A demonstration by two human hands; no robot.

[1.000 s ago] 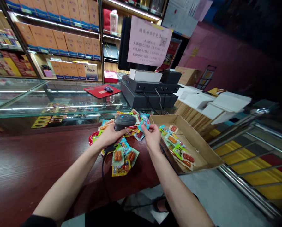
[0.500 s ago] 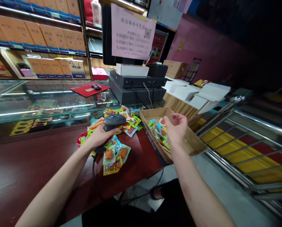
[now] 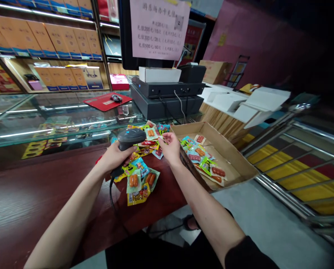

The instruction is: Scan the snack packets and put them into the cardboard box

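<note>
My left hand (image 3: 115,156) is wrapped round the handle of a dark grey barcode scanner (image 3: 131,136), its head above a heap of small snack packets (image 3: 140,166) on the dark red table. My right hand (image 3: 169,147) is over the right side of the heap, thumb and fingertips pinched on the edge of a clear packet with orange sausages (image 3: 151,133). Right of that hand stands an open cardboard box (image 3: 232,158) holding several packets (image 3: 206,162). Two orange sausage packets (image 3: 133,181) lie at the heap's front over a yellow one.
Behind the heap are a glass counter (image 3: 54,108), a red mat (image 3: 105,102) with a mouse, and a black register (image 3: 167,106) under a monitor bearing a pink sign (image 3: 159,31). Shelves of orange boxes stand at back left. A metal railing (image 3: 296,164) is on the right.
My right hand has moved left, from over the cardboard box to the heap, and closed on a packet. The scanner in my left hand has shifted slightly left and up. The camera view has shifted a little.
</note>
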